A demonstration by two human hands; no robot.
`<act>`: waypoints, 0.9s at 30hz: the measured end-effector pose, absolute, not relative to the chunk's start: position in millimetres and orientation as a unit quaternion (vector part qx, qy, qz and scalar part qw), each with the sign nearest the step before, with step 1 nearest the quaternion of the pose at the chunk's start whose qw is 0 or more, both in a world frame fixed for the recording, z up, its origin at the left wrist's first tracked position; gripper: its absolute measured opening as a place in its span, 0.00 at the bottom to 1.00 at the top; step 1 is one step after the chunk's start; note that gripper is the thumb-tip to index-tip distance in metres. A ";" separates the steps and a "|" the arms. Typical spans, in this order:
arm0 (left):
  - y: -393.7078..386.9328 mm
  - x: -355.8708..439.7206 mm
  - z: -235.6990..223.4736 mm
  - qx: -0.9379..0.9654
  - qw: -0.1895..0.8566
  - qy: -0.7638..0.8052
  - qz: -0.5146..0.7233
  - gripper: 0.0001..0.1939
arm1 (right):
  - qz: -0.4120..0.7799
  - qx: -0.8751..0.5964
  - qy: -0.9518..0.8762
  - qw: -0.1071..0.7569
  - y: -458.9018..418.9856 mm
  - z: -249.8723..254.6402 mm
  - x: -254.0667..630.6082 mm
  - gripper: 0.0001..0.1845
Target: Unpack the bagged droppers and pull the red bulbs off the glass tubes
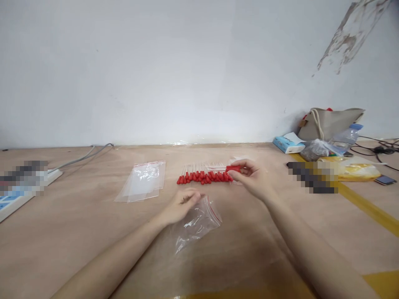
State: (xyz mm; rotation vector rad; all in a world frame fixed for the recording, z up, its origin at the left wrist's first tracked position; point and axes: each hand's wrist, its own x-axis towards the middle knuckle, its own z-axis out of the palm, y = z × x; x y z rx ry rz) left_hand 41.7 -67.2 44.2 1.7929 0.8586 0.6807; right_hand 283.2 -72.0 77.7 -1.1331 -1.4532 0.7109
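My left hand (183,203) pinches the top edge of a clear zip-lock bag (199,224) with a red seal line; the bag hangs down to the right, its mouth toward the right. My right hand (251,178) is closed on red-handled thin sticks (233,168), their pale shafts pointing left; how many it holds I cannot tell. Just beyond the bag lies a row of similar red-handled sticks (202,177), handles toward me and thin shafts toward the wall. A stack of flat clear zip-lock bags (143,180) rests left of the row.
At the left stands a white power strip (51,178) with a grey cable (84,157). Over on the right are a blue tissue pack (288,144), a beige bag (333,122), a yellow package (358,170), a phone (385,180) and black cables (382,150). A wall closes the table's far side.
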 end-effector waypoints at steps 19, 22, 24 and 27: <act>37.0 4.2 68.0 0.537 0.521 0.611 0.260 0.09 | 0.132 -0.392 -0.804 0.426 -88.5 19.5 244.8 0.08; 59.2 6.8 61.0 0.547 0.501 0.636 0.213 0.09 | 0.132 -0.401 -0.794 0.438 -90.1 11.4 249.1 0.08; 65.2 12.4 55.5 0.555 0.487 0.647 0.191 0.13 | 0.129 -0.406 -0.784 0.451 -91.1 6.5 249.6 0.08; 67.2 19.1 50.8 0.567 0.464 0.659 0.169 0.17 | 0.135 -0.410 -0.781 0.451 -91.5 1.7 249.0 0.08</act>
